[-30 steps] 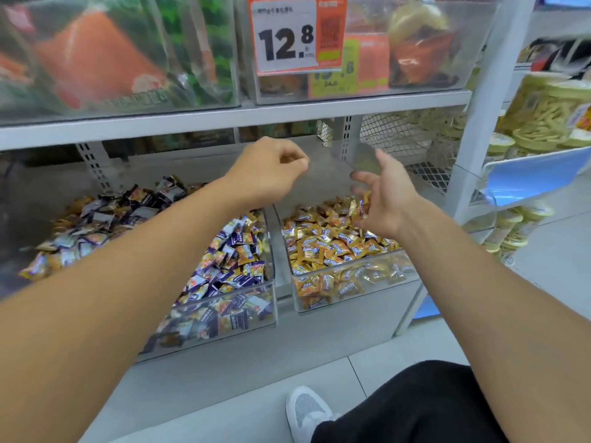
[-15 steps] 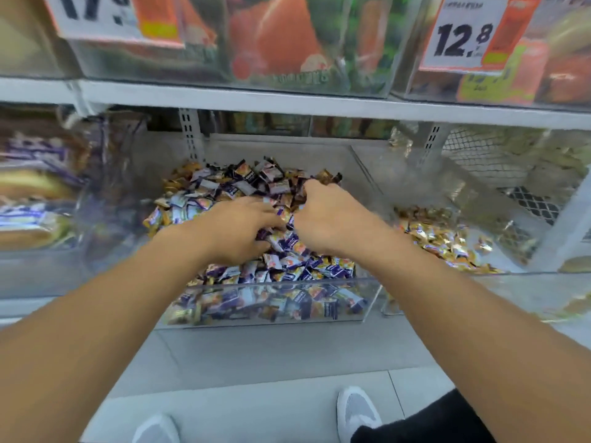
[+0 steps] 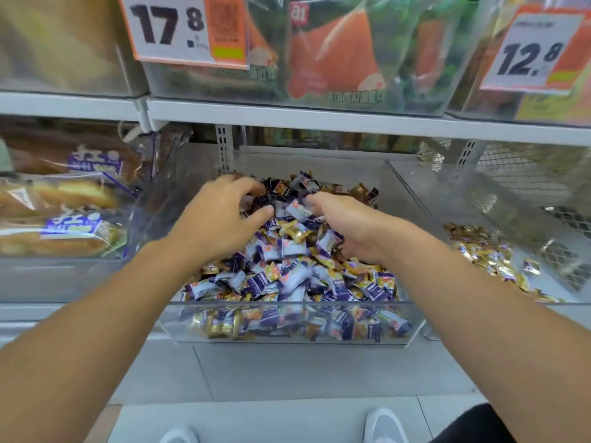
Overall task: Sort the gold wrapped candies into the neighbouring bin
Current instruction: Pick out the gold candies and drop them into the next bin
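Note:
A clear middle bin (image 3: 287, 338) holds a heap of purple-and-white candies mixed with gold wrapped candies (image 3: 295, 227). More gold wrapped candies (image 3: 220, 326) press against its front wall. The neighbouring bin (image 3: 556, 290) on the right holds a thin layer of gold candies (image 3: 479, 247). My left hand (image 3: 220, 219) hovers over the back left of the heap, fingers spread, holding nothing. My right hand (image 3: 347, 227) rests on the heap's right side, its fingers curled down among the candies by a white-purple one (image 3: 298, 211). Whether it grips anything is hidden.
A bin of bagged bread (image 3: 60, 215) stands to the left. The shelf edge (image 3: 319, 118) above carries bins with price tags 17.8 (image 3: 182, 27) and 12.8 (image 3: 531, 59). Wire mesh (image 3: 524, 174) backs the right bin. My shoes (image 3: 385, 426) stand on the grey floor below.
The view swung left from the gold-candy bin to the mixed bin. Both hands went from above the right bin onto the mixed heap and have since spread apart toward its back.

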The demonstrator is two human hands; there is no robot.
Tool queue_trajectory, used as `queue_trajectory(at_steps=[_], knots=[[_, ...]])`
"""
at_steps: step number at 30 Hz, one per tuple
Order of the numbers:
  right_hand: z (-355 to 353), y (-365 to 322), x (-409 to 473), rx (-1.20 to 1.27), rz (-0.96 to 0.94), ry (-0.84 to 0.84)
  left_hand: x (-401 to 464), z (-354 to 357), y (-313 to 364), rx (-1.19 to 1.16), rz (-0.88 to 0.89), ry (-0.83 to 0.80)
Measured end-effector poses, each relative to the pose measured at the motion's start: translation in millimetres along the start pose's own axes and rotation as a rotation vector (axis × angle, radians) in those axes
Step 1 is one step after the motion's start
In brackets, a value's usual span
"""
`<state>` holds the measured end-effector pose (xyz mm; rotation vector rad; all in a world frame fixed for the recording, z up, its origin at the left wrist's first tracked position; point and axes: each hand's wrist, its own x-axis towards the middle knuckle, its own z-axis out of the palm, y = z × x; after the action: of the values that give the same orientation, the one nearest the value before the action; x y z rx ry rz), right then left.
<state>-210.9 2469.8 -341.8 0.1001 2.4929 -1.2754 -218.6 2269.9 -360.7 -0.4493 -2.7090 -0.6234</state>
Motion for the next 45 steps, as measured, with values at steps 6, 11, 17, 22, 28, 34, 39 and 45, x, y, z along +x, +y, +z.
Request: queue_trajectory(at_steps=[6,11,17,22,28,34,39,45], knots=[[3.7,-3.3,-19.1,-0.697,-0.236,-0.054,5.2,13.4,-10.4,0.047,-0.373,-0.379],[-20.0,-24.3,-4.4,-0.588,-0.479,0.323,-1.9,2.1,23.8,-0.166,-0.285,-0.614],[28.4,-71.6,63.9,-0.751,-0.577,-0.161,-17.9,-13.2,-0.8,-0.027,-0.274,-0.356],[47.8,-83.0,88.0,-0.848,-0.422,-0.33,-24.0,-15.4,-2.3,-0.029,-0.491,-0.205],[12.2,-54.8,59.2,-0.76,-0.226,-0.369,-20.6,-11.3,1.9,-0.401,-0.647,-0.299],[-27.2,-1.7,4.7,-0.728,-0.31,-0.262,-19.1,-23.5,29.0,-0.397,-0.605,-0.468],[-45.2,23.9,-31.0,-0.873,-0.346,-0.162,-25.6,-26.5,30.7,-0.318,-0.36,-0.59],[-12.7,-11.9,-34.8,-0.739,-0.681,0.065,-19.4,-26.7,5.1,-0.251,-0.372,-0.068]])
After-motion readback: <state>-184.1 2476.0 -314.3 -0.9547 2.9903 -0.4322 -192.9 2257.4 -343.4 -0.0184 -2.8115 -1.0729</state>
